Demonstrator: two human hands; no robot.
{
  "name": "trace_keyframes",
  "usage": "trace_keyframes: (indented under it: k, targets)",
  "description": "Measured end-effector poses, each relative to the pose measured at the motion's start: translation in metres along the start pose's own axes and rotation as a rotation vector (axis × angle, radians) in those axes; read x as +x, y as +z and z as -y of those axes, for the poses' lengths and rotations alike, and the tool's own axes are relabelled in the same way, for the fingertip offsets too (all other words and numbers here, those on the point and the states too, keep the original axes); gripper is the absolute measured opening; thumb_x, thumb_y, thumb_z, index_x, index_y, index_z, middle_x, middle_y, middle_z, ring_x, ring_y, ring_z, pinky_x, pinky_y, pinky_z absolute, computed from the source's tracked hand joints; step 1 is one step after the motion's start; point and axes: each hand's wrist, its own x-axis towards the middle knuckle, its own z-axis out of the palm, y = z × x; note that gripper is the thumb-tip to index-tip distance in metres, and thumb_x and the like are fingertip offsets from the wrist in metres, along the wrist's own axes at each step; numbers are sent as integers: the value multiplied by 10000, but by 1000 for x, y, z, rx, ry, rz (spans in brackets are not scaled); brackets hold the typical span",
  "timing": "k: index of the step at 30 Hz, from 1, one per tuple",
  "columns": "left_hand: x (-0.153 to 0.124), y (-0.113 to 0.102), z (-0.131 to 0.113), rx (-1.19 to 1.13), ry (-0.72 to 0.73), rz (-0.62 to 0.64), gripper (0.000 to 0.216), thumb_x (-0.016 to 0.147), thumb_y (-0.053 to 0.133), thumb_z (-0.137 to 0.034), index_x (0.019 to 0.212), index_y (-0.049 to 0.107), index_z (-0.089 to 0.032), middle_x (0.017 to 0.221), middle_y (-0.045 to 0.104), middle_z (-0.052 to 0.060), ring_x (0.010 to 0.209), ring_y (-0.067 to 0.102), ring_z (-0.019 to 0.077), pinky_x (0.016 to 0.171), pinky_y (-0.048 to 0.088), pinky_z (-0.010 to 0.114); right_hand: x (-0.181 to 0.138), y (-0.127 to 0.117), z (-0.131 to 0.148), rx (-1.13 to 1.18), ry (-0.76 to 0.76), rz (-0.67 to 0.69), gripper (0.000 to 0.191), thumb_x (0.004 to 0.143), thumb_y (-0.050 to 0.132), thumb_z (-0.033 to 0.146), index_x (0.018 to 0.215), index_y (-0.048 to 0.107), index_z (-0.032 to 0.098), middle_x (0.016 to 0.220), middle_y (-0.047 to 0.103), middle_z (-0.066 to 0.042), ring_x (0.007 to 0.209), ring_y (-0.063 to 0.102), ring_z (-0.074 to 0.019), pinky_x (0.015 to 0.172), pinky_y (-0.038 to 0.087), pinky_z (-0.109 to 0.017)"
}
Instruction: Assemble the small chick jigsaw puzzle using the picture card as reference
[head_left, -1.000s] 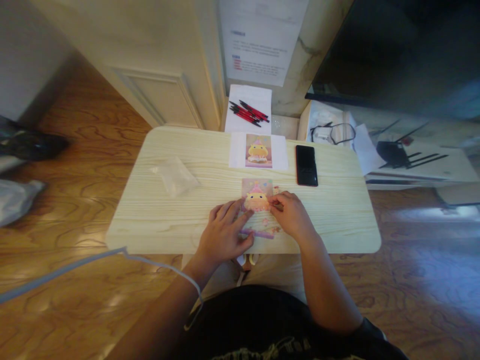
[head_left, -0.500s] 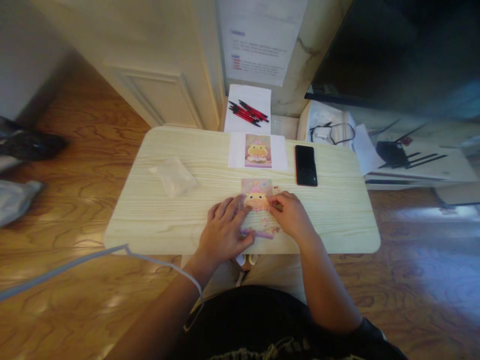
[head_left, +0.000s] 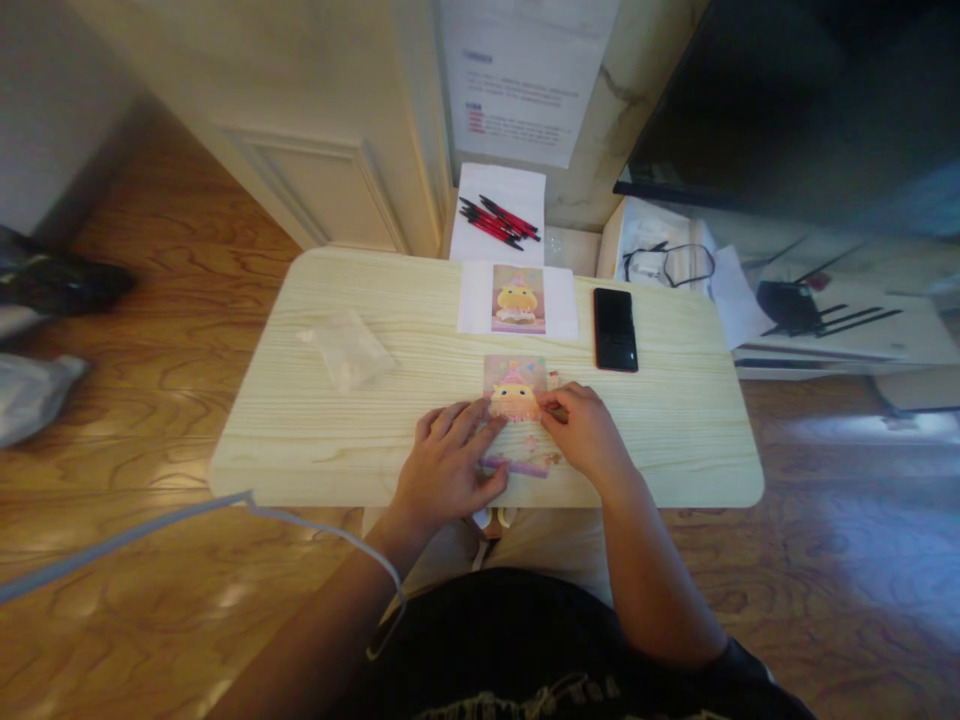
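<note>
A small picture of a yellow chick on a pink ground point(head_left: 513, 384) lies near the front edge of the light wooden table point(head_left: 322, 430). My left hand point(head_left: 448, 466) rests on its left side with the fingers stretched flat. My right hand point(head_left: 586, 430) sits at its right edge, fingertips pinched together on the picture's border; what they grip is too small to name. A loose bit point(head_left: 553, 379) lies just beyond those fingertips.
A matching chick print on white paper point(head_left: 517, 299) lies further back, with a black phone point(head_left: 615, 329) to its right. A crumpled clear bag point(head_left: 348, 350) is at the left. Red and black pens point(head_left: 499, 222) lie behind the table. A white cable point(head_left: 187, 514) hangs from my left wrist.
Both hands stay on the picture; the left fingers have slid slightly. The view has shifted a little.
</note>
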Motion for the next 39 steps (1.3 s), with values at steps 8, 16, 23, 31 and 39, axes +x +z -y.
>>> trace_keyframes:
  k: [8, 16, 23, 31, 39]
  targets:
    - [-1, 0, 1, 7, 7, -6, 520, 908, 629, -449, 1401, 635, -283, 1575, 532, 116, 1418, 488, 374, 1132, 382, 588, 0, 0, 0, 0, 1, 7, 117, 906, 742, 158, 990, 737, 239, 1025, 727, -60, 1027, 645, -247, 935, 518, -390]
    - [-2, 0, 1, -2, 13, -7, 485, 923, 623, -445, 1382, 653, -294, 1584, 515, 121, 1418, 493, 365, 1127, 388, 580, -1, 1, 0, -5, -1, 0, 112, 908, 735, 156, 981, 737, 241, 1019, 725, -60, 1023, 646, -248, 937, 515, -390]
    - [-1, 0, 1, -9, 5, -9, 471, 910, 639, -438, 1359, 670, -299, 1582, 518, 111, 1409, 500, 366, 1124, 394, 576, -2, 1, -1, 8, -13, -8, 101, 915, 730, 162, 985, 734, 235, 1011, 723, -56, 1015, 644, -247, 927, 520, -388]
    - [-1, 0, 1, -1, -6, 15, 540, 909, 636, -460, 1415, 618, -274, 1601, 501, 125, 1429, 484, 369, 1130, 389, 570, -1, 1, -2, 29, -7, 4, 109, 918, 731, 159, 991, 729, 240, 1023, 726, -53, 1022, 646, -242, 928, 519, -379]
    - [3, -1, -3, 11, -46, 6, 657, 893, 649, -442, 1516, 535, -267, 1637, 464, 127, 1456, 458, 391, 1167, 343, 594, 0, -1, -1, 15, -13, 23, 108, 914, 730, 145, 985, 732, 227, 1008, 722, -56, 1012, 641, -241, 928, 510, -382]
